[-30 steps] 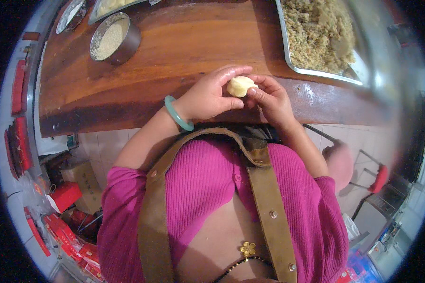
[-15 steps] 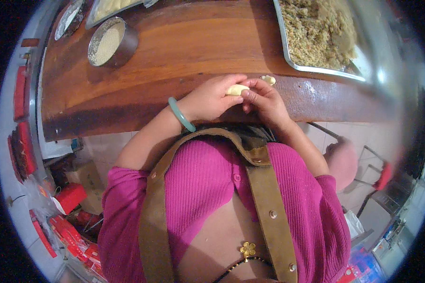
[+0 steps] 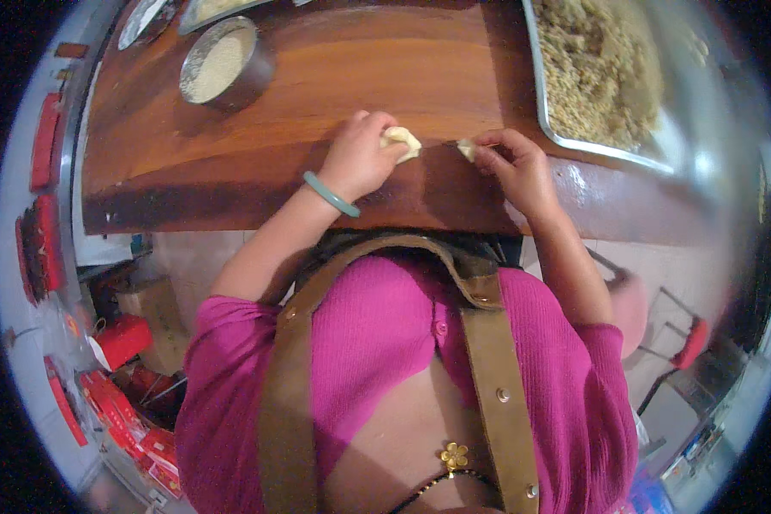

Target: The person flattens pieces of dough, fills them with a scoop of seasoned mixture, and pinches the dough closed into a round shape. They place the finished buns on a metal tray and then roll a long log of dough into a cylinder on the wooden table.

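Over the front part of the wooden table, my left hand (image 3: 360,158) is closed around a soft lump of pale yellow dough (image 3: 405,142), which pokes out past the thumb and fingers. A green bangle (image 3: 330,194) circles that wrist. A short way to the right, my right hand (image 3: 522,174) pinches a small pale scrap of dough (image 3: 467,150) between thumb and fingertips. The scrap sits just above or on the tabletop; which of the two I cannot tell. The hands are apart from each other.
At the back right stands a metal tray (image 3: 546,107) heaped with crumbly brown filling (image 3: 595,81). A round dark tin (image 3: 257,73) of pale grains is at the back left. Behind it are another tray (image 3: 199,26) with pale contents and a shiny foil-like dish (image 3: 146,24).
My hands, together on the dough before, have separated, the right one moving right with a small scrap in its pinch. The loose dough bit beside it is no longer visible. The view has shifted slightly.
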`<control>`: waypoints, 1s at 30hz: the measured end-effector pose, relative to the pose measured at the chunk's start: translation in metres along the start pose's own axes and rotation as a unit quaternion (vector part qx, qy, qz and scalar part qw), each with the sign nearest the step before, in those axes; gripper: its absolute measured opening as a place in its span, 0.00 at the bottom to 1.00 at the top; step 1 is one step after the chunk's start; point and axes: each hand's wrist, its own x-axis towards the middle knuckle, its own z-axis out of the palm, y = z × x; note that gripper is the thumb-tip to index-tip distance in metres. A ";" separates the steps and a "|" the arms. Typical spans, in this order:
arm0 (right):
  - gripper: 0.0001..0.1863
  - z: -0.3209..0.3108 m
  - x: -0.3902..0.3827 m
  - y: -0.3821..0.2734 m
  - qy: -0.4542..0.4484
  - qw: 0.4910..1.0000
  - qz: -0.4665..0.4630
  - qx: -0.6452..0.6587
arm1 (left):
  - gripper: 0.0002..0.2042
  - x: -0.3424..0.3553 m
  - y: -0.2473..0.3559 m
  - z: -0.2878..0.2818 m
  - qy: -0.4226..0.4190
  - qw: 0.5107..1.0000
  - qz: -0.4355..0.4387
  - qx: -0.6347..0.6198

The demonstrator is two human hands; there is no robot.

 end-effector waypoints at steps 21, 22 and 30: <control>0.09 0.003 0.026 -0.014 0.026 0.993 -0.108 0.047 | 0.30 0.014 0.002 -0.016 0.029 0.969 0.141 0.203; 0.09 -0.001 0.022 -0.011 0.033 0.993 -0.108 0.042 | 0.32 0.017 0.003 -0.005 0.021 0.953 0.201 0.226; 0.05 -0.047 -0.011 0.000 0.104 0.960 -0.224 -0.129 | 0.40 0.029 0.015 0.011 -0.150 0.912 0.192 0.330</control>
